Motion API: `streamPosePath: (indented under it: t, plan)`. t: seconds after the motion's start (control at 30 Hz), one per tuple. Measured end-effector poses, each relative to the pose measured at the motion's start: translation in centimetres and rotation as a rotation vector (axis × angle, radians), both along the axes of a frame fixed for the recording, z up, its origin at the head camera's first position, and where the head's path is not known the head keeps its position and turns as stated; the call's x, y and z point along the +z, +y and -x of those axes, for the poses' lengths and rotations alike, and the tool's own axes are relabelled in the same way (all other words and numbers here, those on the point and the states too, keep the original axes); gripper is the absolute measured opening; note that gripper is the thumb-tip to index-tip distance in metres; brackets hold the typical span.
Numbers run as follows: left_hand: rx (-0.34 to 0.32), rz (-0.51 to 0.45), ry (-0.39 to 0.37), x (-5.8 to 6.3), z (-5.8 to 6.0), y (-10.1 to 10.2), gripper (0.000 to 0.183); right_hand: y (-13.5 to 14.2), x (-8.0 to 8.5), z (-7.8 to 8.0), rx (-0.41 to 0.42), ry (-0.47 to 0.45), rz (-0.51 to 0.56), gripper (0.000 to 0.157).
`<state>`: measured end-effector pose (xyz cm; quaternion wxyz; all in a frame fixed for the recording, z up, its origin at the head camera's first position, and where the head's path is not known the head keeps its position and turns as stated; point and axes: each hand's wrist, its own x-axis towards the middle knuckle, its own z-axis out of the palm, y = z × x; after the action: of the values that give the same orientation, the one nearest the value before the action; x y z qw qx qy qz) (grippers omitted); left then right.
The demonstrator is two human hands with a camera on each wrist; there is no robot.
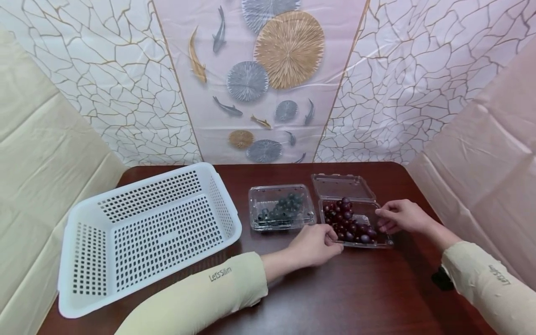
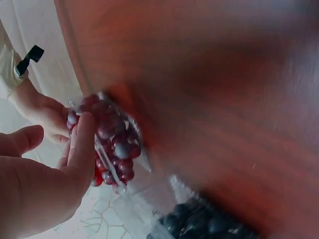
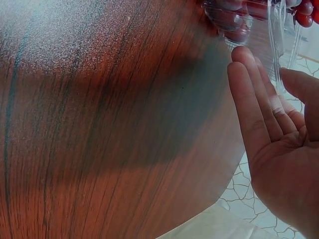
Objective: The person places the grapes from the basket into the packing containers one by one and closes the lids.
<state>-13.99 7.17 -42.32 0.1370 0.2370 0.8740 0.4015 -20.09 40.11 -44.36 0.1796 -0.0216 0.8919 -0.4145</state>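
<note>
A clear plastic clamshell box (image 1: 368,245) of dark red grapes (image 1: 346,218) sits on the table, its hinged lid (image 1: 341,187) folded back. My left hand (image 1: 314,244) is at its near left corner. In the left wrist view the fingers (image 2: 82,137) lie fairly straight against the rim, and the thumb stands apart from them. My right hand (image 1: 404,217) holds the right side, thumb at the rim. In the right wrist view its fingers (image 3: 249,94) extend along the outside, below the rim.
A second clear box (image 1: 259,226), lid down, holds dark blue-black grapes (image 1: 286,207), left of the grape box. A large white perforated basket (image 1: 232,218) occupies the table's left side. Patterned cloth walls (image 1: 159,93) enclose the brown table (image 1: 335,298) at the back and sides.
</note>
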Motion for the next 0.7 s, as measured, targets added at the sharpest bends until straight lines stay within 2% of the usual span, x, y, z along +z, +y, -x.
streamPosePath:
  t: [0.1,0.13,0.17,0.23,0.33,0.37,0.43,0.53,0.7]
  plan:
    - [0.036,-0.032,-0.039,-0.9,-0.5,-0.1,0.015,0.0,0.0,0.1,0.004,-0.003,-0.001,0.034]
    - [0.050,-0.038,-0.021,-1.9,-0.4,0.0,0.017,0.0,0.0,0.1,0.004,-0.004,0.000,0.033]
    - [0.063,-0.052,-0.047,-2.2,-0.5,-0.1,0.017,0.0,0.0,0.2,0.008,-0.004,0.004,0.033]
    - [0.091,-0.089,-0.117,-2.8,-0.7,0.0,0.018,0.1,0.0,0.2,0.006,-0.005,0.007,0.032]
    - [0.164,-0.198,-0.291,-3.2,-1.0,0.2,0.019,0.1,0.0,0.2,0.006,-0.003,0.009,0.031]
    - [0.197,-0.235,-0.378,-2.5,-1.3,0.2,0.017,0.1,0.1,0.2,0.007,-0.002,0.011,0.031]
    - [0.244,-0.294,-0.460,-2.5,-1.4,0.4,0.016,0.1,0.1,0.1,0.009,-0.004,0.016,0.031]
    - [0.282,-0.344,-0.531,-2.7,-1.5,0.8,0.015,0.1,0.1,0.1,0.007,-0.015,0.029,0.032]
    - [0.299,-0.451,-0.637,-3.8,-1.2,1.3,0.021,0.3,0.0,0.3,0.007,-0.034,0.047,0.034]
